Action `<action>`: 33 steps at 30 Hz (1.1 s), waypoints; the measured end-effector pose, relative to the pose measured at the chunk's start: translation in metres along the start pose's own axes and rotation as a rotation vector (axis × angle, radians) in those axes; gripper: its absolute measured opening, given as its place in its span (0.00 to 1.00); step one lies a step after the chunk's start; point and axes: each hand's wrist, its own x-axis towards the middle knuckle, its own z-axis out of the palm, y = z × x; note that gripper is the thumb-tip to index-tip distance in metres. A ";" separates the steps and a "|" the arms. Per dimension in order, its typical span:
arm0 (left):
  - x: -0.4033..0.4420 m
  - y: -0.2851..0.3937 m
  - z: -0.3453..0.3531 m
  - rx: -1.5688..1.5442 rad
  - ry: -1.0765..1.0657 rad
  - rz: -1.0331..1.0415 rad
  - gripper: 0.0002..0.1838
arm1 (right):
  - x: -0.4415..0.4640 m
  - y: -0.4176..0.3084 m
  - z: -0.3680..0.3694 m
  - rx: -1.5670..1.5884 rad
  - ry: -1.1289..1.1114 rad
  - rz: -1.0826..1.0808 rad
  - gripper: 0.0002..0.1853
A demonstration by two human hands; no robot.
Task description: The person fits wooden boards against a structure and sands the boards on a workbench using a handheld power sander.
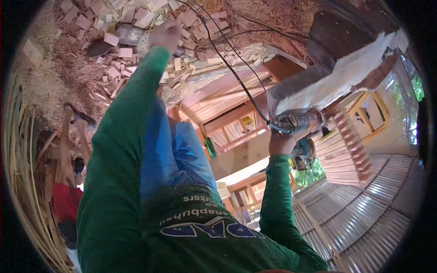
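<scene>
My right hand (pixel 281 144) is wrapped round the rear end of a grey corded power tool (pixel 298 122), beside the pale edge of a dark workbench (pixel 318 79). A black cord (pixel 236 77) runs from the tool's end up across the floor area. Just below it sits a teal power tool (pixel 304 152), apart from my fingers. My left hand (pixel 166 35) is stretched out over scattered wood blocks (pixel 144 17); motion blurs its fingers, so I cannot tell whether it touches anything. Close to it lies a pale perforated piece (pixel 144 42).
Sawdust (pixel 50 82) and offcuts cover the floor. Thin wood strips (pixel 22 182) line the left edge, near another person's leg (pixel 66 145). A stack of slatted wood (pixel 341 150) stands right, with wooden frames (pixel 232 109) in the middle and corrugated metal sheeting (pixel 359 214) at lower right.
</scene>
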 end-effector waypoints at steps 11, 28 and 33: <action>0.074 0.262 0.176 0.066 -0.558 0.307 0.21 | -0.032 0.059 0.026 1.025 -0.006 0.547 0.32; 0.119 0.288 0.309 0.140 -0.582 0.933 0.17 | -0.084 0.072 -0.010 1.250 -0.039 0.871 0.31; 0.111 0.298 0.315 -0.178 -0.798 0.403 0.18 | -0.089 0.077 -0.011 1.317 -0.014 0.904 0.31</action>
